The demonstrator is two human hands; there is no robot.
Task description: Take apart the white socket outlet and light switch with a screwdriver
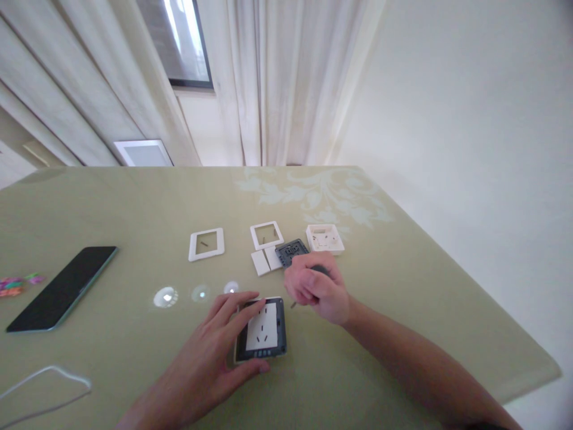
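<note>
A wall socket [262,329] with a white face and dark grey frame lies on the table. My left hand [219,340] grips it, fingers over its top edge and thumb along its lower edge. To its right, my right hand [317,286] is closed in a fist round a screwdriver [320,270]. The screwdriver's dark handle end shows above the fist, and a short bit of shaft pokes out below, apart from the socket. Past the right hand lies a dark grey switch frame [290,251], partly covered by the fist.
Farther back lie a white cover frame [193,246], a second white frame [253,237], two white plates [259,263] and a white back box [325,239]. At left are a dark tablet [62,289], colourful small pieces [12,286] and a white cable [58,368].
</note>
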